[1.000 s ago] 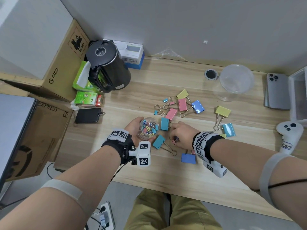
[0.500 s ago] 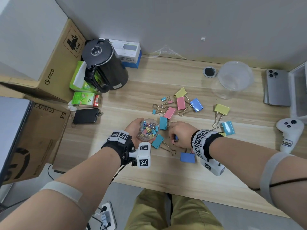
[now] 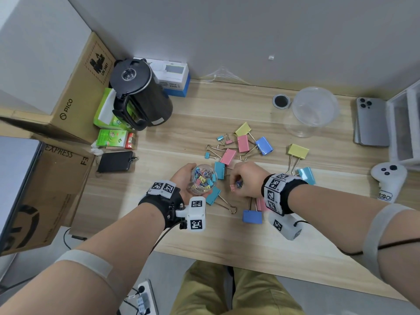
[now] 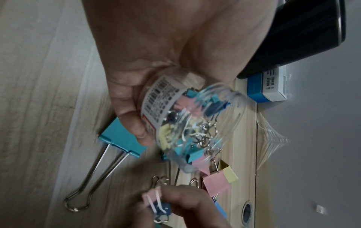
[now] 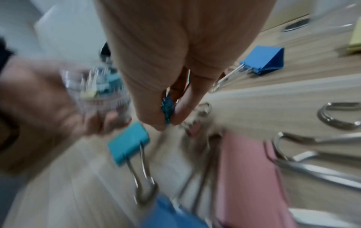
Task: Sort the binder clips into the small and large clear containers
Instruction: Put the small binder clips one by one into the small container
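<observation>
My left hand [image 3: 185, 180] grips the small clear container [image 3: 203, 178] [image 4: 192, 123], tilted and full of several small coloured binder clips. Just to its right, my right hand [image 3: 246, 181] pinches small pink and blue binder clips [image 3: 236, 185] [image 4: 157, 203] [image 5: 167, 108] a little above the table. Large clips lie around: a teal one [image 3: 212, 196] under the container, a blue one [image 3: 251, 216] near my right wrist, pink [image 3: 228, 156], yellow [image 3: 298, 151] and blue [image 3: 263, 145] ones farther back. The large clear container [image 3: 314, 110] stands at the back right, with nothing visible inside.
A black kettle [image 3: 138, 94], green boxes [image 3: 112, 138] and a black card holder [image 3: 114, 161] sit at the left. Cardboard boxes [image 3: 68, 105] border the left edge. A phone [image 3: 371, 122], white drawers [image 3: 406, 128] and a white controller [image 3: 388, 178] are at the right.
My right hand has lifted the small clips off the table and drawn slightly toward the small container. My left hand keeps holding the container in place.
</observation>
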